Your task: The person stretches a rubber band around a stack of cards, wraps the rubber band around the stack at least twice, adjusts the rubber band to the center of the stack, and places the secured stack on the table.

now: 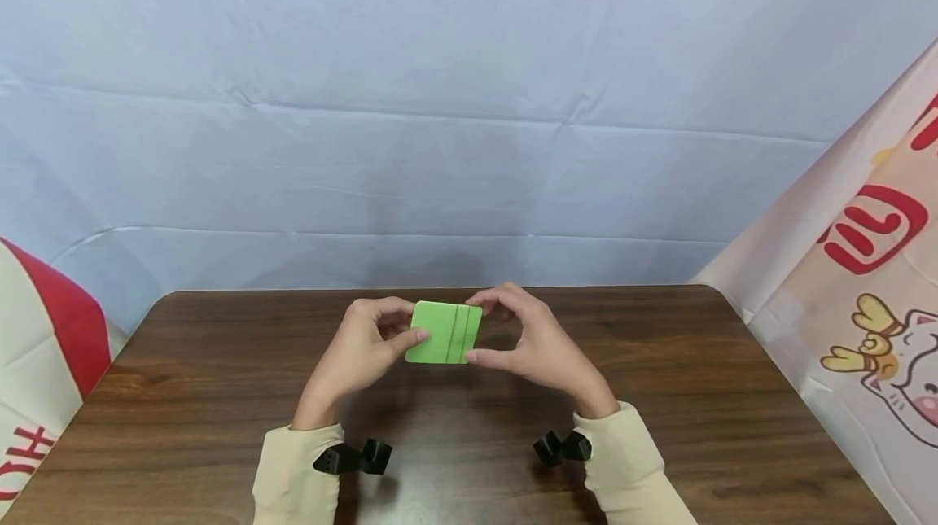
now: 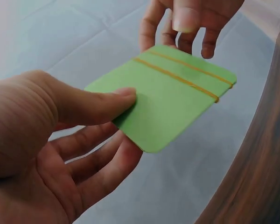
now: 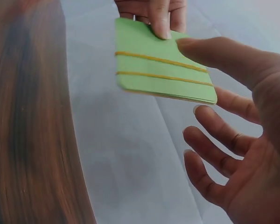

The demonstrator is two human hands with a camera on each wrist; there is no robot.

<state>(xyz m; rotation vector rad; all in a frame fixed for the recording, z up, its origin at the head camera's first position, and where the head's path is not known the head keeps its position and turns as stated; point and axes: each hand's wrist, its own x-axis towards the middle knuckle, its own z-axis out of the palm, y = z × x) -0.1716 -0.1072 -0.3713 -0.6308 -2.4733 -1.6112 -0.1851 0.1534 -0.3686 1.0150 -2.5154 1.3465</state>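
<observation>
A thin square of green card with rounded corners is held up over the table. Two yellow rubber band strands cross it near one side, and its near edge looks layered in the right wrist view. My left hand pinches the opposite side, thumb on the face and fingers underneath. Around the banded side is my right hand, its thumb and fingers spread apart. In the left wrist view its fingertips show just beyond the card's far edge.
Below the hands lies a dark wood-grain table with rounded far corners. Pale creased cloth hangs behind it. Printed cloths stand at both sides, the right one bearing a cartoon animal. Black wrist cameras sit at the sleeves.
</observation>
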